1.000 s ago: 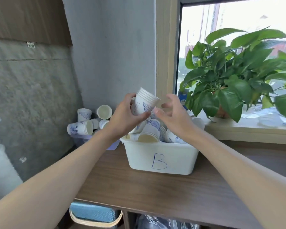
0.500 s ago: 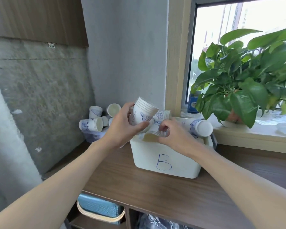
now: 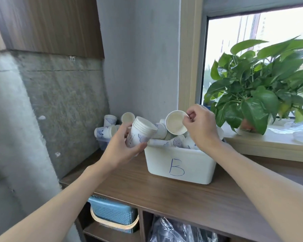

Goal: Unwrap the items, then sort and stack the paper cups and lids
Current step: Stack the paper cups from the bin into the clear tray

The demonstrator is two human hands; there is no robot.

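My left hand grips the nested cup stack; my right hand pinches a loose paper cup, which I judge must next turn base-down into it.

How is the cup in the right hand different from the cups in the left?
The single cup is alone; the stack is several nested. The single cup's mouth faces us, showing its plain inside; the stack shows blue-printed sides. The right hand pinches the single cup's rim; the left hand wraps the stack. Both are white paper cups.
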